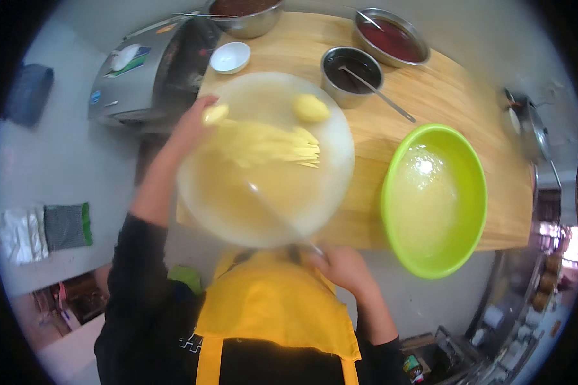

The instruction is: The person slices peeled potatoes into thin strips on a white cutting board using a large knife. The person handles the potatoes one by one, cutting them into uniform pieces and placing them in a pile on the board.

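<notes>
My right hand (339,269) grips the handle of a kitchen knife (279,214) near the front edge of the round cutting board (332,192). The blade is blurred and points up and left over the board. At the board's left side, my left hand (195,120) has its fingers around a cut piece of peeled potato (216,114); the hand is partly blurred. Yellow potato strips (306,149) lie in a heap across the middle of the board, their left part smeared by motion. Behind them, a whole peeled potato (311,108) rests at the back right.
A lime-green basin (389,211) of cloudy liquid stands right of the board. Behind are a steel pot (334,86) of dark liquid with a ladle (385,100), a bowl of red liquid (395,41), a white bowl (230,57) and a steel basin (255,26). A grey machine (130,86) stands left.
</notes>
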The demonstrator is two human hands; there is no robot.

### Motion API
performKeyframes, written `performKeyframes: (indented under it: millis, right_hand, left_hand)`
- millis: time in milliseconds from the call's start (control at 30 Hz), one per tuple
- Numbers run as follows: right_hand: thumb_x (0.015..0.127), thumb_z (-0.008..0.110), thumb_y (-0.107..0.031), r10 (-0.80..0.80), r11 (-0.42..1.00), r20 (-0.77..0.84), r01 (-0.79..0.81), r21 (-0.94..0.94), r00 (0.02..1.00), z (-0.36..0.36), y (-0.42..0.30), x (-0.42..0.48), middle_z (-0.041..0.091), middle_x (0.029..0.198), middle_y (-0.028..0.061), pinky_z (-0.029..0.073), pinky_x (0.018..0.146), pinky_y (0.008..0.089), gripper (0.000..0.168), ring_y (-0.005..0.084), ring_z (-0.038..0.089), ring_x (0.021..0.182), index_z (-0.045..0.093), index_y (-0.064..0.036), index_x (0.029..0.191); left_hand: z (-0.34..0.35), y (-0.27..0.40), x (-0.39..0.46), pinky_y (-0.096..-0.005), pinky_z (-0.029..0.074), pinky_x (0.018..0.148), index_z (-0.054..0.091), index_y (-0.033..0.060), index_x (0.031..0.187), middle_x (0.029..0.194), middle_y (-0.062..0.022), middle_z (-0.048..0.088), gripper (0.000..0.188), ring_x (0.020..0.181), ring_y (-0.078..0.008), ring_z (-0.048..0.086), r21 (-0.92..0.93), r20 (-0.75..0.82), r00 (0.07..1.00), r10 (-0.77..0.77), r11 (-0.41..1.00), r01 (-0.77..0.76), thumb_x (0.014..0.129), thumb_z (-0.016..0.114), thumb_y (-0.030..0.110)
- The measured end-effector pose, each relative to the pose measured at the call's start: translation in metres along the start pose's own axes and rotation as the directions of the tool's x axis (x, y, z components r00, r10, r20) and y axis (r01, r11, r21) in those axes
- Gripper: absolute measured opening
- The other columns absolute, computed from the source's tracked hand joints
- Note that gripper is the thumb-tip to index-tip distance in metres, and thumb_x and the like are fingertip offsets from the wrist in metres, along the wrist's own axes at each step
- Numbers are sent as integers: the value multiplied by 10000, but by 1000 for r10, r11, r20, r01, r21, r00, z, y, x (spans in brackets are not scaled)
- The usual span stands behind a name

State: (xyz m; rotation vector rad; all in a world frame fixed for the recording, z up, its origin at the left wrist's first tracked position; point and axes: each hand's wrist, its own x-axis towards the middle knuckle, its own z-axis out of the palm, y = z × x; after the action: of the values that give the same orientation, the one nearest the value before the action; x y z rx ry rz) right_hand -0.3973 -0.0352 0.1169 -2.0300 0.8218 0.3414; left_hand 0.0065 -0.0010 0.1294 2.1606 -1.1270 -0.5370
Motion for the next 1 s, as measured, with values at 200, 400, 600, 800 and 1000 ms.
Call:
performKeyframes:
  millis: [200, 400, 600, 800, 1000]
  right_hand:
    - [938, 557, -364, -63, 985, 37, 56, 165, 997, -10, 8, 6, 664, 928, 236, 506, 765, 441, 381, 391, 648, 871, 609, -67, 1171]
    - [941, 569, -328, -118, 988, -34, 120, 93, 992, -4, 8, 8, 670, 929, 221, 509, 757, 425, 371, 377, 653, 852, 588, -67, 1205]
    - [943, 560, -350, -132, 991, -44, 131, -37, 990, -3, -28, 12, 674, 909, 199, 508, 715, 434, 381, 370, 651, 838, 576, -93, 1224]
    - [950, 538, -364, -231, 953, -55, 214, -212, 971, 18, -34, 29, 676, 879, 196, 506, 697, 457, 392, 380, 647, 814, 561, -109, 1247]
    - [954, 534, -337, -208, 968, -81, 192, -164, 975, 20, -37, 28, 669, 844, 203, 505, 687, 473, 375, 390, 645, 786, 563, -109, 1251]
  left_hand:
    - [18, -21, -142, -418, 368, 1067, 537, 74, 1272, 1277, -160, 542, 590, 1244, -344, 477, 146, 184, 967, 174, 968, -202, 688, 591, 4]
    - [78, -44, -159, -464, 375, 1054, 597, 109, 1220, 1277, -157, 536, 491, 1230, -361, 464, 406, 201, 806, 556, 702, -585, 741, 628, 10]
    - [86, -57, -191, -409, 466, 903, 648, 82, 1123, 1104, -108, 596, 380, 1034, -308, 561, 358, -75, 794, 603, 760, -543, 747, 635, 30]
    - [111, -61, -193, -368, 480, 834, 639, 43, 989, 1035, -78, 601, 234, 963, -280, 566, 313, -222, 746, 627, 771, -555, 755, 629, 43]
    - [114, -67, -184, -350, 466, 847, 631, 59, 932, 1049, -63, 603, 200, 950, -276, 557, 376, -235, 705, 670, 731, -569, 733, 634, 41]
